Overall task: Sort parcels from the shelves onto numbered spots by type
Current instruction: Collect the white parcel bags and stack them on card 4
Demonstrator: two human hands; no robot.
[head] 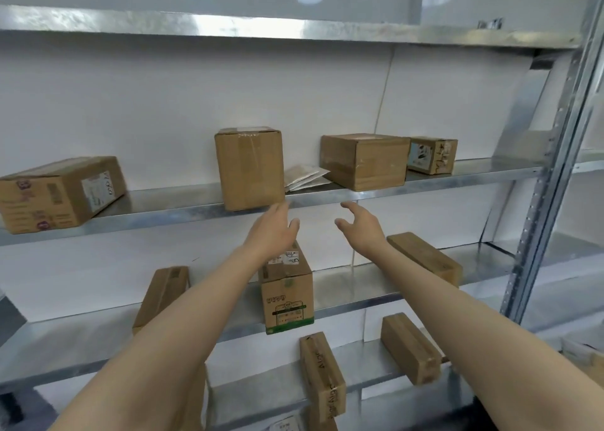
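Note:
Both my arms reach up toward the middle shelf (pixel 327 198). My left hand (pixel 273 226) is open, its fingertips just below the bottom right corner of a tall upright cardboard box (pixel 250 169). My right hand (pixel 358 223) is open with fingers loosely curved, below a wider brown box (pixel 364 161). Between those two boxes lie flat white padded envelopes (pixel 305 177). Neither hand holds anything.
On the same shelf sit a long printed box (pixel 58 193) at the left and a small labelled box (pixel 431 154) at the right. Lower shelves carry a green-printed box (pixel 287 295) and several narrow brown boxes (pixel 425 257). A metal upright (pixel 552 182) stands on the right.

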